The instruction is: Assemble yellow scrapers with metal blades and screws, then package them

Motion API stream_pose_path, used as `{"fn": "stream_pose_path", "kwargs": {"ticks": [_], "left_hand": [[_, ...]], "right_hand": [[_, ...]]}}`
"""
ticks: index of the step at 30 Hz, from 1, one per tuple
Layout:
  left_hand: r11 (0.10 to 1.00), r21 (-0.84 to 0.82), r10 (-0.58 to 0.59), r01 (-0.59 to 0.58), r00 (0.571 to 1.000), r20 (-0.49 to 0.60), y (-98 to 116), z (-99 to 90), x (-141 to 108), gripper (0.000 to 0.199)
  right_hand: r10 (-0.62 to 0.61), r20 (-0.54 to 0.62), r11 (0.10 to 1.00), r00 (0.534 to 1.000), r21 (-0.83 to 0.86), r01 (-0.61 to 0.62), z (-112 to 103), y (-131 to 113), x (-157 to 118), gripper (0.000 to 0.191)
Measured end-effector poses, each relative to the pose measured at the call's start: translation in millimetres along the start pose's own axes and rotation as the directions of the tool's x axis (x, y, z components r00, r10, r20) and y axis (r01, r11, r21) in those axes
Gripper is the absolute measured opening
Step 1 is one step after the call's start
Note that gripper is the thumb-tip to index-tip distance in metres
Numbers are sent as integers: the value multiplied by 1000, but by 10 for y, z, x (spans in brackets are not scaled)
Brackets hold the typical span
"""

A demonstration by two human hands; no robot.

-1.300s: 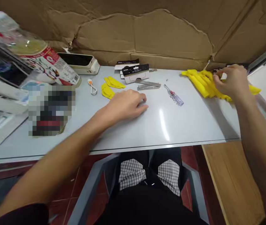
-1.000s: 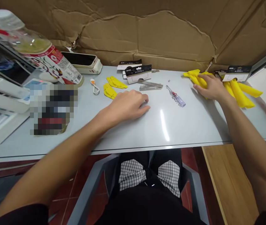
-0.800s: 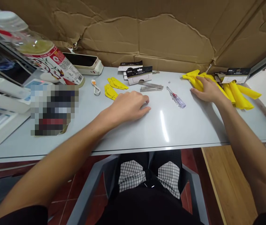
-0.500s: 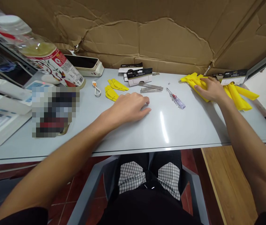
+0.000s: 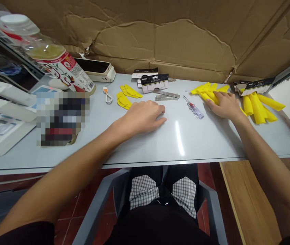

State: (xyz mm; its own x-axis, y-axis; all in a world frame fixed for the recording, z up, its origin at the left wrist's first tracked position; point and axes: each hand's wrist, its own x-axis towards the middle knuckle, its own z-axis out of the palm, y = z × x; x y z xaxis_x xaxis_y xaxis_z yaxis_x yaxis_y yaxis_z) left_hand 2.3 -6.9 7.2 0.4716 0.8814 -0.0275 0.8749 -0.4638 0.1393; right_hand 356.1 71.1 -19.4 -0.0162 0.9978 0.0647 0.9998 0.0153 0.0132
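Observation:
My right hand lies over a loose pile of yellow plastic handle pieces, its fingers spread and partly hiding them. Resting on the table, my left hand has bent fingers, the thumb apart and nothing in its grasp. Just beyond it are flat yellow pieces with small holes. Between the hands lies a small screwdriver with a clear handle and red collar, with several small screws along it. Thin metal strips lie behind, by black-and-white package cards.
More long yellow pieces lie at the right under a package card. On the left stand a drink bottle, a white device, a looped cord and a blurred-out object. Cardboard lines the back.
My right hand has shifted a little toward me, and the yellow pieces under it have moved left and spread out. My left hand stays in place.

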Motion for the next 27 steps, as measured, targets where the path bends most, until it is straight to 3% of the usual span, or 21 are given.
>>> {"fn": "stream_pose_path", "kwargs": {"ticks": [5, 8, 11, 14, 19, 22, 27], "left_hand": [[1000, 6, 7, -7, 1000, 4, 3, -11, -8, 38], [1000, -21, 12, -12, 1000, -10, 4, -19, -23, 40], [999, -43, 18, -19, 1000, -22, -2, -17, -30, 41], [999, -24, 20, -21, 999, -34, -14, -4, -23, 40], [999, -26, 23, -24, 999, -35, -28, 16, -10, 37], [999, -31, 20, -21, 999, -32, -30, 11, -13, 38], [999, -31, 22, -23, 999, -42, -22, -28, -33, 39]], "right_hand": [[-40, -126, 999, 991, 24, 43, -50, -147, -153, 73], [-126, -269, 990, 955, 22, 137, -81, -191, -244, 54], [-136, -329, 985, 934, 56, 163, -113, -159, -245, 41], [-97, -291, 991, 952, 65, 120, -141, -52, -132, 46], [-129, -101, 991, 986, 16, 132, -155, 88, 77, 53], [-110, -107, 994, 988, -12, 110, -140, 81, 114, 56], [-105, -148, 994, 983, -23, 103, -151, 66, 126, 38]]}}
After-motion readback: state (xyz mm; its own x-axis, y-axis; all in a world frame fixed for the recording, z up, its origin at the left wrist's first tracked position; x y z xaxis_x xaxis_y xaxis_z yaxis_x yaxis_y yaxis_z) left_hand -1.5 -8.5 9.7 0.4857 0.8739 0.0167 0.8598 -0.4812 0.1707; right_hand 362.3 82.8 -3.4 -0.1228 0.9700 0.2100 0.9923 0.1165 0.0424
